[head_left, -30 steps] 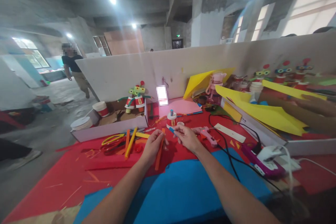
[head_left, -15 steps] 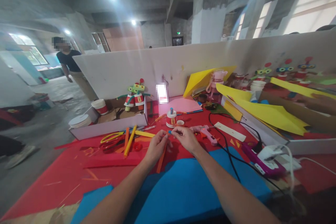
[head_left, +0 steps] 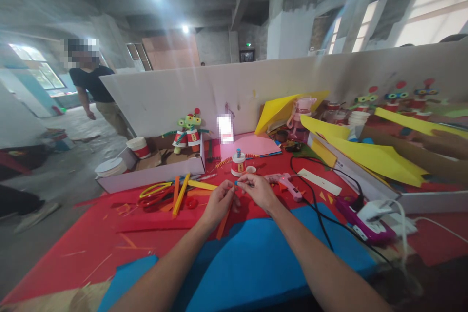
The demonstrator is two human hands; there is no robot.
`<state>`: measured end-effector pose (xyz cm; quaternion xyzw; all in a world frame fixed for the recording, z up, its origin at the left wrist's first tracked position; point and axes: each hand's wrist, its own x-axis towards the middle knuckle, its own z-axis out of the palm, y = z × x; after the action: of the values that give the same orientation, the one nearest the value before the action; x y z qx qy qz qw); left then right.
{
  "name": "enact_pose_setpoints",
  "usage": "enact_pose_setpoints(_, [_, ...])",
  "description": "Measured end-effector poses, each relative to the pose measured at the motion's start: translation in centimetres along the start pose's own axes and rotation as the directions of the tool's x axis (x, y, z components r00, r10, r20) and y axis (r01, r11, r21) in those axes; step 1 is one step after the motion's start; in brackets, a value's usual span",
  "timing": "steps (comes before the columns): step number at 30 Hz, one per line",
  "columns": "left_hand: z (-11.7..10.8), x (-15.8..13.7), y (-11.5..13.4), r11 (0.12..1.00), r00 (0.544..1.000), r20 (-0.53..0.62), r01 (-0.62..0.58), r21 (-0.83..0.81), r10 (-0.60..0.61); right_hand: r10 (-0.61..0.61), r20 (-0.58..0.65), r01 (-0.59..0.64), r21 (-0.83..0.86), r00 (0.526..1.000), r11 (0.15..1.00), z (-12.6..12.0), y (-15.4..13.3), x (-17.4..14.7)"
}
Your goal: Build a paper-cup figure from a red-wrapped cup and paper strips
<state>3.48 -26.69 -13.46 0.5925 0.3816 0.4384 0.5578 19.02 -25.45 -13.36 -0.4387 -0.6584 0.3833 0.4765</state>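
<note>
My left hand (head_left: 220, 201) is closed with its fingertips pinched on an orange paper strip (head_left: 223, 224), which hangs down below it. My right hand (head_left: 261, 192) pinches at a small blue piece (head_left: 236, 183), where the fingertips of both hands almost meet. The fingers partly hide how the strip and the blue piece touch. Just beyond them stands a white and red paper cup body (head_left: 239, 164) with a blue coiled neck and spring-like paper arms. Beside it is a small white ring or cup (head_left: 251, 170). A pink hot glue gun (head_left: 290, 188) lies right of my right hand.
Yellow-handled scissors (head_left: 155, 189) and yellow paper strips (head_left: 181, 196) lie to the left. A white box (head_left: 153, 175) holds finished cup robots (head_left: 193, 134). Blue foam sheet (head_left: 252, 253) lies under my forearms. Black cables (head_left: 317, 209) run to a purple power strip (head_left: 365, 226). A person (head_left: 97, 87) stands far left.
Both hands stay together at nearly the same spot, with only slight finger movement. The person in the background has shifted a little to the left and appears nearer.
</note>
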Motion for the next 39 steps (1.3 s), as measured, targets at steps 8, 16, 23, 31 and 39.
enact_pose_setpoints(8, [0.0,0.0,0.0,0.999,1.0,0.014,-0.008,0.037,0.007,0.002,-0.009,-0.002,-0.015,1.0,1.0,0.1,0.2,0.1])
enact_pose_setpoints(16, [-0.5,0.1,0.0,0.987,0.997,0.032,-0.068,0.145,0.064,0.028,0.016,-0.027,-0.029,0.999,0.999,-0.1,-0.1,0.0])
enact_pose_setpoints(23, [-1.2,0.1,1.2,0.884,0.969,-0.052,-0.199,0.423,0.242,0.003,0.03,0.003,-0.184,1.0,0.983,-0.1,-0.2,-0.1])
enact_pose_setpoints(31, [-1.9,0.3,2.1,0.803,0.937,-0.045,-0.27,0.532,0.345,-0.239,-0.027,0.219,-0.312,0.971,0.924,0.2,-0.9,-0.6])
enact_pose_setpoints(39, [-4.6,1.1,3.3,0.927,0.881,-0.473,-0.202,-0.317,0.03,-0.204,-0.63,0.216,-0.06,0.749,0.975,-0.7,-1.3,-0.4])
